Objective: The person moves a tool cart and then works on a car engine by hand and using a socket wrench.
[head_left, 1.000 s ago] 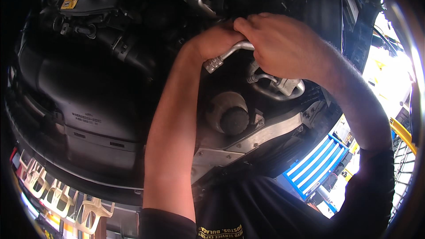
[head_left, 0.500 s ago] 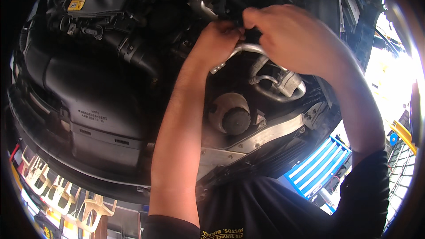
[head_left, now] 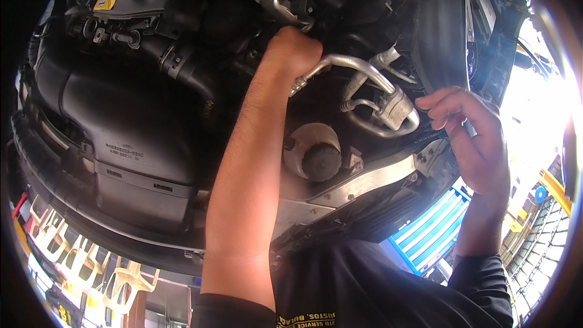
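My left hand (head_left: 296,51) reaches deep into the engine bay and is closed, its knuckles up. It is beside the upper end of a bent silver metal pipe (head_left: 346,62); its fingertips and anything in them are hidden. My right hand (head_left: 477,136) hangs in the air to the right of the pipe's clamp block (head_left: 398,109), apart from it. Its fingers point left, loosely bent, with the thumb against them; whatever may be between them I cannot make out. Below the pipe sits a pale round reservoir with a black cap (head_left: 322,162).
A metal crossmember (head_left: 364,183) runs along the front of the bay. A large black plastic air duct (head_left: 139,146) fills the left, with a black hose (head_left: 188,73) behind it. Outside the car are a blue drawer cabinet (head_left: 431,228) and stacked cream plastic stools (head_left: 124,282).
My right hand has drawn back from beside my left hand, moving right and nearer, and the pipe is now uncovered. My left hand has stayed in about the same place, its fist turned over slightly.
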`<act>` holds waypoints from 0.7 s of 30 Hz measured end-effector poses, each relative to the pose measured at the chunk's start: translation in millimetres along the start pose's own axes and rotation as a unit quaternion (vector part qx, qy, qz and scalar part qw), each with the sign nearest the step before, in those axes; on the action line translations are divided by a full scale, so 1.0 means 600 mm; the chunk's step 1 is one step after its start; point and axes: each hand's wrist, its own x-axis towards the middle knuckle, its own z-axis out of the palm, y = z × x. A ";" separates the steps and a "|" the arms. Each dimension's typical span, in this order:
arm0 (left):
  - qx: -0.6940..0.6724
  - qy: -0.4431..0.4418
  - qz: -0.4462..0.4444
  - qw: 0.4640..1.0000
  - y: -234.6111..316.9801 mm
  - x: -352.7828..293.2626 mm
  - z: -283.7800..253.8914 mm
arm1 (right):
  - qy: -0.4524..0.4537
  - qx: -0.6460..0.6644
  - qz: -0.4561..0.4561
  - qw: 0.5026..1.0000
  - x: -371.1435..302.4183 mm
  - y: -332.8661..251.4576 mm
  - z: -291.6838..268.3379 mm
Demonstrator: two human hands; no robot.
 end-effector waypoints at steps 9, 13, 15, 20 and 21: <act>-0.083 -0.072 -0.031 0.993 0.015 -0.004 0.002 | -0.061 0.022 -0.070 0.995 -0.017 0.047 0.064; -0.070 -0.003 -0.008 0.997 0.001 0.004 0.010 | -0.086 0.055 -0.046 0.994 -0.021 0.032 0.083; -0.012 0.052 0.011 0.999 0.016 -0.010 0.011 | -0.088 0.051 -0.039 0.994 -0.025 0.038 0.089; 0.068 0.133 0.056 0.987 0.025 -0.029 0.011 | -0.101 0.037 -0.037 0.993 -0.037 0.037 0.094; 0.071 0.129 0.051 0.988 0.027 -0.028 0.009 | -0.103 0.035 -0.032 0.994 -0.040 0.038 0.093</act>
